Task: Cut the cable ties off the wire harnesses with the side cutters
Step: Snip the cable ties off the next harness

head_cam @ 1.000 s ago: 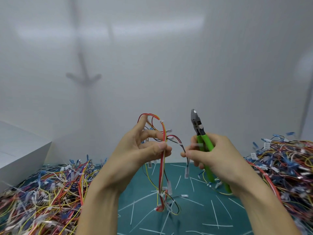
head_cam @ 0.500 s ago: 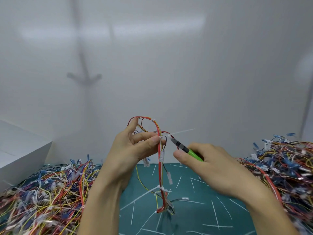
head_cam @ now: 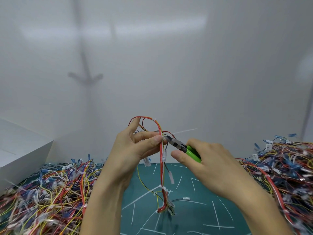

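Left hand (head_cam: 135,150) fingers (head_cam: 147,135) pinch the wire harness (head_cam: 161,167), which hangs vertical over the surface (head_cam: 186,217). Cable tie (head_cam: 183,131) sits just right of that pinch, tail pointing right. Right hand (head_cam: 211,163) is curled round the side cutters (head_cam: 177,144), nose aimed left at the tie, across the harness axis. Blade gap unclear.

Left hand (head_cam: 133,150) pinching, right hand (head_cam: 210,161) curled, both raised close together.

One head-worn camera looks forward and slightly down, close over the tabletop (head_cam: 186,217), facing a white wall (head_cam: 186,65).
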